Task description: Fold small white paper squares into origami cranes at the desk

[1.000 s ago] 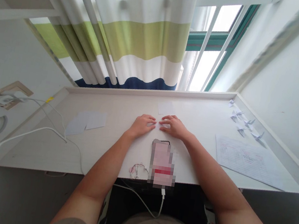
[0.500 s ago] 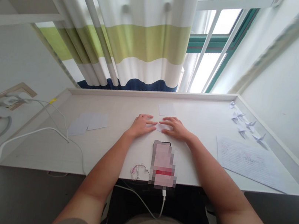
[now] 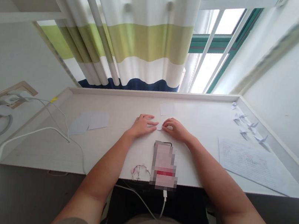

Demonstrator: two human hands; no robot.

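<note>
Two half-open grips, the left hand (image 3: 143, 126) and right hand (image 3: 176, 129), touch a small white paper (image 3: 159, 127) on the desk (image 3: 122, 102), any firm hold unclear.

Left hand (image 3: 143, 126) and right hand (image 3: 176, 129) close together, small folded paper (image 3: 159, 127) between them. Pixelated phone (image 3: 164, 166) just nearer body, blocking straight pull back; beaded string (image 3: 137, 171) beside it. Hand could pass along desk (image 3: 124, 104) on far side, skirting paper square (image 3: 167, 109). Leftward, paper cards (image 3: 88, 122) and white cable (image 3: 51, 133) in path. Rightward, lined sheet (image 3: 248, 165) lies flat, easily crossed; paper cranes (image 3: 248, 126) crowd far corner
</note>
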